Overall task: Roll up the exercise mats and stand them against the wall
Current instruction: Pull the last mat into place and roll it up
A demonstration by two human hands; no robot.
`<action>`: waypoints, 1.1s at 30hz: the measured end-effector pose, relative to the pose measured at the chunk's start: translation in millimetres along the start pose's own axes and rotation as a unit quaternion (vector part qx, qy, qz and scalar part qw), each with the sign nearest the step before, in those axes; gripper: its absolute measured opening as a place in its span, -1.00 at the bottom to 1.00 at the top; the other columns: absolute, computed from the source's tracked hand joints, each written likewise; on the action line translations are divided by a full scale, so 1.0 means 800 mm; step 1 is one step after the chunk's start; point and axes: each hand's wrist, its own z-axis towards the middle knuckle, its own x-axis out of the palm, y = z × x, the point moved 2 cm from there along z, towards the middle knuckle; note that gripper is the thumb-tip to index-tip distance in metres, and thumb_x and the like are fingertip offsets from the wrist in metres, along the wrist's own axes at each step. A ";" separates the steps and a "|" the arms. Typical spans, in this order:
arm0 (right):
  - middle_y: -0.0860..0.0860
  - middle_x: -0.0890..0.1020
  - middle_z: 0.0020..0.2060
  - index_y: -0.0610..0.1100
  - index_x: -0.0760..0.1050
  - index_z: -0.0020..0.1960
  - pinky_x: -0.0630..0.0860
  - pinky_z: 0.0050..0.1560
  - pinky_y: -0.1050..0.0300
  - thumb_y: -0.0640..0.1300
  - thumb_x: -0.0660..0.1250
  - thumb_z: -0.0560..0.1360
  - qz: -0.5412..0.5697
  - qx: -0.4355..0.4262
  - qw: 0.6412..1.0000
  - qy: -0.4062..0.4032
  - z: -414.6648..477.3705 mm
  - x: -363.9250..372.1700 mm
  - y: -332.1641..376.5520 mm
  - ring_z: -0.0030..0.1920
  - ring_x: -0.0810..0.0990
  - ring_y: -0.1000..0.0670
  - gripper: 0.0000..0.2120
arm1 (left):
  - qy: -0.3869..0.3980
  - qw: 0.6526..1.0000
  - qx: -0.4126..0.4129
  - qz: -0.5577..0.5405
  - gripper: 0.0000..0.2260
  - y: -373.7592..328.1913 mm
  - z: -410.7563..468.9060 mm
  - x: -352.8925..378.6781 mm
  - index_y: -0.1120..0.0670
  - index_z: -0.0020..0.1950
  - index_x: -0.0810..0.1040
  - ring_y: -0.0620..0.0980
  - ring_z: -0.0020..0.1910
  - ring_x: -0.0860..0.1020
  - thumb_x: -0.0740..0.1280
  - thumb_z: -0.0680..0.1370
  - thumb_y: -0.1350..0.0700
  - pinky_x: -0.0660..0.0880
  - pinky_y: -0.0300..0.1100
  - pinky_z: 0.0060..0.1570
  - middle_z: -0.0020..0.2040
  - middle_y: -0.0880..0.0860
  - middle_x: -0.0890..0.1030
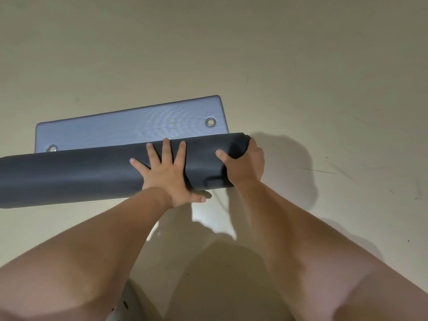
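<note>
1. Forearms (104, 239) come in from 5 & 7 o'clock, meeting at the mat roll (69, 177) at centre.
2. Roll lies on the floor (324, 89), running from the 9 o'clock frame edge to just right of centre. Its left end is cut off by the frame.
3. Flat tail (129, 130) of the mat lies unrolled at 12 o'clock of the roll, w/ rounded corners. Bare floor lies beyond it & out to 3 o'clock.
4. Left hand (166, 174): fingers spread wide, palm pressed flat on top of the roll, thumb at its near edge.
5. Right hand (243, 165): wraps the roll's right end, thumb on top. Fingers curl round the end, tips hidden.
6. White object (122, 306) w/ dark slots at 6 o'clock, mostly hidden; can't tell what it is.
7. Roll outside is smooth, matte, dark grey. Tail is lighter blue-grey w/ fine woven texture & two metal eyelets (210, 121), one near each corner. Floor is pale, scuffed w/ thin dark marks.
</note>
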 end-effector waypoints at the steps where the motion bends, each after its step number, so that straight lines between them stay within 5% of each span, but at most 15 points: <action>1: -0.03 0.54 0.16 -0.01 0.39 0.40 0.53 0.23 -0.17 0.29 0.56 0.30 0.002 -0.001 1.000 0.008 0.000 0.005 0.003 0.20 0.56 -0.15 -0.21 | 0.005 1.000 0.001 -0.003 0.37 0.001 0.001 -0.001 -0.13 0.60 -0.40 0.37 0.57 -0.32 0.25 0.05 -0.69 -0.14 0.61 0.35 0.64 0.07 -0.32; 7: -0.06 0.54 0.24 -0.08 0.36 0.43 0.51 0.28 -0.14 0.25 0.57 0.33 -0.006 -0.018 1.000 0.003 0.017 -0.009 0.012 0.26 0.54 -0.16 -0.18 | -0.066 0.997 0.001 -0.034 0.07 0.039 0.000 -0.017 -0.24 0.63 -0.18 0.21 0.62 -0.11 0.08 0.25 -0.67 -0.05 0.52 0.42 0.67 0.04 -0.09; 12: -0.09 0.55 0.32 -0.08 0.34 0.51 0.48 0.36 -0.14 0.27 0.59 0.28 -0.009 -0.017 0.999 -0.048 0.057 -0.081 -0.005 0.33 0.53 -0.18 -0.06 | -0.104 0.993 0.032 -0.055 -0.02 -0.004 -0.010 -0.020 -0.22 0.64 -0.12 0.22 0.63 -0.15 0.00 0.33 -0.64 -0.13 0.48 0.45 0.67 0.07 -0.09; 21: -0.07 0.48 0.41 0.00 0.30 0.53 0.50 0.34 -0.31 0.35 0.50 0.20 0.075 0.156 0.971 -0.164 0.030 -0.207 -0.145 0.37 0.49 -0.26 0.00 | -0.117 0.989 -0.016 -0.093 -0.23 -0.051 0.012 -0.027 -0.20 0.64 0.00 0.24 0.62 -0.23 0.00 0.50 -0.51 -0.13 0.51 0.44 0.67 0.08 -0.12; 24: -0.10 0.48 0.36 0.00 0.31 0.50 0.53 0.27 -0.34 0.38 0.42 0.14 0.080 0.195 0.960 -0.187 0.021 -0.207 -0.152 0.32 0.51 -0.28 0.02 | -0.121 0.975 -0.093 -0.159 -0.11 -0.039 0.016 -0.035 -0.20 0.63 0.05 0.23 0.62 -0.24 0.13 0.40 -0.57 -0.12 0.51 0.44 0.67 0.09 -0.16; 27: -0.16 0.35 0.45 -0.04 0.11 0.62 0.41 0.38 -0.31 0.40 0.40 0.23 0.040 0.254 0.947 -0.190 0.021 -0.195 -0.139 0.42 0.37 -0.28 0.10 | -0.086 0.961 -0.168 -0.201 0.15 -0.008 0.029 -0.043 -0.25 0.62 -0.01 0.26 0.61 -0.27 0.21 0.13 -0.69 -0.12 0.52 0.41 0.66 0.12 -0.26; 30: -0.20 0.31 0.46 -0.08 0.03 0.62 0.33 0.43 -0.23 0.56 0.45 0.15 0.010 0.288 0.939 -0.185 0.015 -0.183 -0.121 0.44 0.33 -0.27 0.29 | -0.054 0.968 -0.155 -0.190 0.18 0.001 0.033 -0.041 -0.33 0.60 -0.08 0.30 0.58 -0.35 0.21 0.07 -0.72 -0.07 0.55 0.39 0.63 0.10 -0.36; 33: -0.19 0.38 0.43 -0.14 0.12 0.60 0.38 0.36 -0.19 0.47 0.54 0.19 0.014 0.263 0.950 -0.170 0.020 -0.178 -0.103 0.42 0.38 -0.28 0.23 | -0.048 0.973 -0.129 -0.185 0.16 0.001 0.034 -0.038 -0.38 0.59 -0.09 0.37 0.55 -0.38 0.25 0.08 -0.70 0.09 0.53 0.39 0.62 0.06 -0.37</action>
